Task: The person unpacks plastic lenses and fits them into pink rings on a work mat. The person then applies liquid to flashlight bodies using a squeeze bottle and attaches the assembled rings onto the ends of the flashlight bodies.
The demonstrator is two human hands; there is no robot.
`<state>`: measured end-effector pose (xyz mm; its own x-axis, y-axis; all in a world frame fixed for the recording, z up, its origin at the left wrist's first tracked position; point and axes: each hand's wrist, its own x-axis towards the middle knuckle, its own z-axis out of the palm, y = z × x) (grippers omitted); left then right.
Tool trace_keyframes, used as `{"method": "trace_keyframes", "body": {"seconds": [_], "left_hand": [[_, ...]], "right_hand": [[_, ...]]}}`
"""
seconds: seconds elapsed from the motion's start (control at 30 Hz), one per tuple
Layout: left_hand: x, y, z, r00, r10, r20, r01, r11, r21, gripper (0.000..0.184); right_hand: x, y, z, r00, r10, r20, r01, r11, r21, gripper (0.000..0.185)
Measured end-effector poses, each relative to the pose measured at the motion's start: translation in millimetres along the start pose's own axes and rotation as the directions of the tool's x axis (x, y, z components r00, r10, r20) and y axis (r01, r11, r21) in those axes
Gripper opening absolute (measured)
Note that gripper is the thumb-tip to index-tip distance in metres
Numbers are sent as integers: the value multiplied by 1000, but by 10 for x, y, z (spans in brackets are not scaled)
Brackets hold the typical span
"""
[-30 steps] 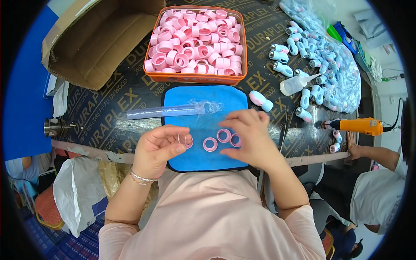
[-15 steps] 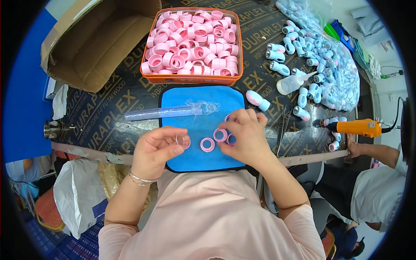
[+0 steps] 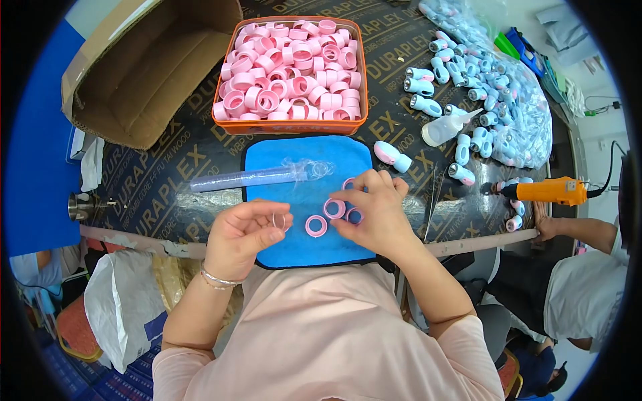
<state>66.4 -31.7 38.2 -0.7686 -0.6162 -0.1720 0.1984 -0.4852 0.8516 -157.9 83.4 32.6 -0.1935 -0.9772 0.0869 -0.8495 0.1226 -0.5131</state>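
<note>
My left hand pinches a thin clear disc between thumb and fingers, over the left part of a blue mat. My right hand is at the mat's right side, its thumb and index finger closed about a pink ring. Another pink ring lies flat on the mat between my hands. Further pink rings are partly hidden under my right fingers. Beyond my hands, a wrapped stack of clear discs lies across the mat, its plastic opened at the right end.
An orange tin full of pink rings stands behind the mat, beside a cardboard box. Rightward are a blue-and-pink flashlight body, tweezers, a squeeze bottle, several blue bodies and an orange electric screwdriver. A co-worker's hand touches the edge.
The view has shifted slightly, so the table's things appear a little further left. Both hands keep nearly the same pose, with the clear disc still in my left fingers.
</note>
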Motion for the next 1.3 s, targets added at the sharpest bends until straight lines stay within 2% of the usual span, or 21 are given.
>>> {"method": "trace_keyframes", "body": {"seconds": [0.33, 0.53, 0.6, 0.73, 0.8, 0.9, 1.3], "left_hand": [[13, -2, 29, 1000, -7, 10, 7, 1000, 4, 34], [20, -16, 35, 1000, -12, 4, 12, 1000, 14, 34], [22, -5, 40, 1000, -18, 8, 18, 1000, 18, 34], [9, 17, 44, 1000, -7, 0, 7, 1000, 19, 34], [4, 8, 25, 1000, -16, -1, 16, 1000, 17, 34], [7, -2, 29, 1000, -15, 1, 15, 1000, 13, 33], [-8, 0, 46, 1000, -19, -14, 20, 999, 27, 33]], "right_hand": [[-28, 31, 38, 1000, -4, 17, 4, 1000, -8, 41], [-21, 25, 70, 998, -20, -62, 19, 1000, -16, 43], [-8, 16, 93, 999, -44, -3, 44, 999, -21, 39], [-4, 30, 62, 999, -28, -32, 30, 999, 40, 37], [-22, 39, 52, 1000, 7, 14, -7, 1000, 28, 36], [-22, 47, 47, 998, -42, -41, 41, 999, -14, 36], [-27, 83, 100, 996, -65, -53, 67, 997, 33, 34]]}}
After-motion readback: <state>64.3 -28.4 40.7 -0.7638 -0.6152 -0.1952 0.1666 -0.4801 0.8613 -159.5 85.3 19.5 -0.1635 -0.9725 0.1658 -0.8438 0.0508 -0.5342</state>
